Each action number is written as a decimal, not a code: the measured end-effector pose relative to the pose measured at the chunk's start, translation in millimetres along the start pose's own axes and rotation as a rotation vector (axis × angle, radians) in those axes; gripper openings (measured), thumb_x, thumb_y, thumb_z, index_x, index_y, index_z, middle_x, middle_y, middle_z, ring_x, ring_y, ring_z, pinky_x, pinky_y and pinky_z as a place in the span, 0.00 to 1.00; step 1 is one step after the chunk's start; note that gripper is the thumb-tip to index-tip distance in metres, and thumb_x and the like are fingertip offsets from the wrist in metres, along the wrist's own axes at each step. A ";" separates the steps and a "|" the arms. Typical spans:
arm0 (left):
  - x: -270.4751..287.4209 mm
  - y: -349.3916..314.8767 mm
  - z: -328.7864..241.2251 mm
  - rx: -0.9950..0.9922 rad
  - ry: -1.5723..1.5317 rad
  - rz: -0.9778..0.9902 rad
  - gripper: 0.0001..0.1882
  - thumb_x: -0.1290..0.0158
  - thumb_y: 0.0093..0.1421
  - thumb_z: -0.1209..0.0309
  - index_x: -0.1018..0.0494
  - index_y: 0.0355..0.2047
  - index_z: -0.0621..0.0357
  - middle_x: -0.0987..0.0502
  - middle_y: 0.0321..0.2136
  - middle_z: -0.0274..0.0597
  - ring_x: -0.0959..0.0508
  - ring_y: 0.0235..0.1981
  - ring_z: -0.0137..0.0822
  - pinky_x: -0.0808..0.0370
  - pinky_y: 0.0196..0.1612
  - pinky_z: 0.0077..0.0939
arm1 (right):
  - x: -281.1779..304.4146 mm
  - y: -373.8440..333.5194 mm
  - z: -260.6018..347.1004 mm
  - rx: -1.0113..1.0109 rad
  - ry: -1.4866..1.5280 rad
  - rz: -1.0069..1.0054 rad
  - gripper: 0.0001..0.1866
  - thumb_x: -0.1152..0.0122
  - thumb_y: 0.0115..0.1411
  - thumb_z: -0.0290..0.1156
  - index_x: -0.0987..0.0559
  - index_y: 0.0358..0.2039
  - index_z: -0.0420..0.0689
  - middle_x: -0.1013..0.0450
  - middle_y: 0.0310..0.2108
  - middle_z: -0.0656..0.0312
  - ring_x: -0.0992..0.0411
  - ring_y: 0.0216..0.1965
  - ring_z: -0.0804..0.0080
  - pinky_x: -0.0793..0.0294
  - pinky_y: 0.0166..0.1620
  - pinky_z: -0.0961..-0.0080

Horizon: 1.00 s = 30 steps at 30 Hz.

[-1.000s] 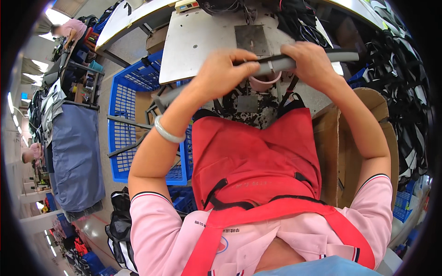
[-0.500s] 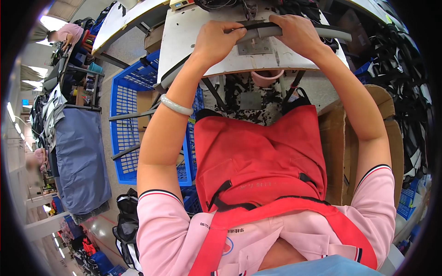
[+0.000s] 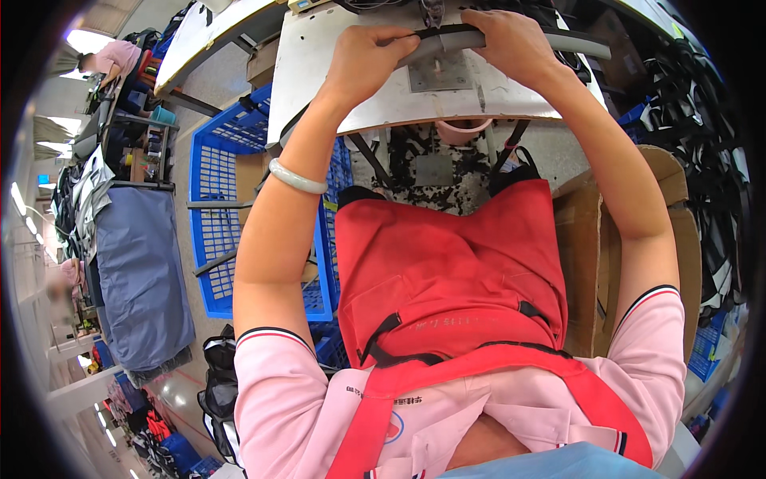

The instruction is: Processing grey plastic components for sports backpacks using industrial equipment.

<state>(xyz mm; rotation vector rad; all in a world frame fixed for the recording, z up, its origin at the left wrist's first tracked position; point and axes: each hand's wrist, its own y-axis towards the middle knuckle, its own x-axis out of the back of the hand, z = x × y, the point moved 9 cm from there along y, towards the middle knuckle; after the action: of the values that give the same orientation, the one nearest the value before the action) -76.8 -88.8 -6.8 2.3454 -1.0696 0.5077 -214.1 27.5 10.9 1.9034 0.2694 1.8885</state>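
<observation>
One long strip (image 3: 443, 46) is held above the white counter (image 3: 307, 68), near its far side, over a square metal plate (image 3: 439, 78). It is seen as narrow and gently curved, smooth and light grey along the near side, with a black band along the far side. Its right end is left free in the air; its left part is hidden by the forearm.

The strip is gripped by two hands: by the left hand (image 3: 363, 64) it is pinched between thumb and fingers, and by the right hand (image 3: 515, 48) it is grasped from above.

One pale bangle (image 3: 297, 177) is worn on the left forearm. One pink bucket (image 3: 461, 132) is placed under the counter, one large blue crate (image 3: 209, 164) at the left, crossed by two dark bars (image 3: 219, 205), and one cardboard box (image 3: 578, 279) at the right.
</observation>
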 end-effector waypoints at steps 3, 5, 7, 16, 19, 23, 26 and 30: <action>-1.7 8.4 6.2 0.030 -0.010 0.020 0.17 0.39 0.56 0.62 0.19 0.40 0.64 0.20 0.24 0.39 0.26 0.25 0.26 0.28 0.31 0.23 | -2.5 10.4 0.2 -0.012 -0.049 0.066 0.11 0.41 0.56 0.32 0.21 0.38 0.41 0.23 0.26 0.53 0.22 0.31 0.57 0.24 0.35 0.63; -4.3 15.6 10.0 0.057 -0.017 0.039 0.17 0.39 0.56 0.63 0.19 0.40 0.64 0.20 0.24 0.39 0.26 0.24 0.25 0.28 0.29 0.22 | 3.1 16.9 -1.2 -0.016 -0.040 0.054 0.11 0.42 0.54 0.32 0.21 0.36 0.41 0.24 0.25 0.50 0.23 0.31 0.51 0.25 0.35 0.59; -2.3 20.1 11.3 0.060 -0.046 0.003 0.17 0.40 0.57 0.63 0.19 0.41 0.64 0.21 0.23 0.38 0.27 0.21 0.23 0.29 0.25 0.21 | 3.2 21.0 -11.3 -0.027 -0.023 -0.006 0.12 0.41 0.52 0.34 0.21 0.35 0.42 0.24 0.25 0.47 0.23 0.32 0.47 0.25 0.36 0.55; 8.9 -61.2 31.9 0.334 -0.279 0.159 0.14 0.46 0.65 0.65 0.23 0.43 0.63 0.22 0.26 0.35 0.26 0.24 0.23 0.29 0.30 0.15 | -30.5 -64.4 -201.0 -0.415 -0.209 0.321 0.25 0.36 0.56 0.50 0.20 0.42 0.40 0.22 0.34 0.46 0.23 0.39 0.49 0.25 0.43 0.59; -14.7 -82.3 41.3 0.372 -0.407 0.199 0.12 0.46 0.64 0.66 0.22 0.39 0.63 0.23 0.25 0.32 0.26 0.24 0.22 0.30 0.29 0.15 | -54.4 -68.4 -208.8 -0.501 -0.046 0.395 0.23 0.36 0.52 0.44 0.20 0.40 0.39 0.22 0.35 0.44 0.23 0.38 0.50 0.25 0.44 0.62; -31.1 -93.1 33.3 0.345 -0.463 0.191 0.12 0.46 0.64 0.66 0.22 0.39 0.64 0.23 0.26 0.33 0.25 0.26 0.22 0.30 0.30 0.15 | -52.5 -60.2 -208.0 -0.574 -0.160 0.419 0.22 0.39 0.48 0.42 0.19 0.39 0.40 0.22 0.34 0.45 0.23 0.38 0.51 0.25 0.45 0.62; -25.6 -102.6 28.6 0.329 -0.494 0.167 0.12 0.46 0.64 0.66 0.23 0.38 0.65 0.22 0.26 0.35 0.24 0.25 0.24 0.29 0.30 0.16 | -28.8 -65.0 -195.9 -0.626 -0.054 0.311 0.22 0.40 0.50 0.45 0.19 0.39 0.42 0.22 0.34 0.48 0.22 0.38 0.53 0.25 0.45 0.63; -20.9 -110.4 20.9 0.356 -0.504 0.168 0.13 0.46 0.64 0.66 0.23 0.39 0.67 0.21 0.27 0.38 0.22 0.25 0.26 0.26 0.29 0.18 | -4.9 -91.9 -207.9 -0.646 0.059 0.213 0.21 0.42 0.53 0.44 0.21 0.45 0.46 0.22 0.33 0.49 0.23 0.36 0.53 0.26 0.42 0.62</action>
<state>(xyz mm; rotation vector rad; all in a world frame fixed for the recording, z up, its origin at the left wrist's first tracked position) -1.7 -26.9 -66.7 2.7980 -1.5158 0.1697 -403.5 142.2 -40.5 1.4721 -0.4922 1.8571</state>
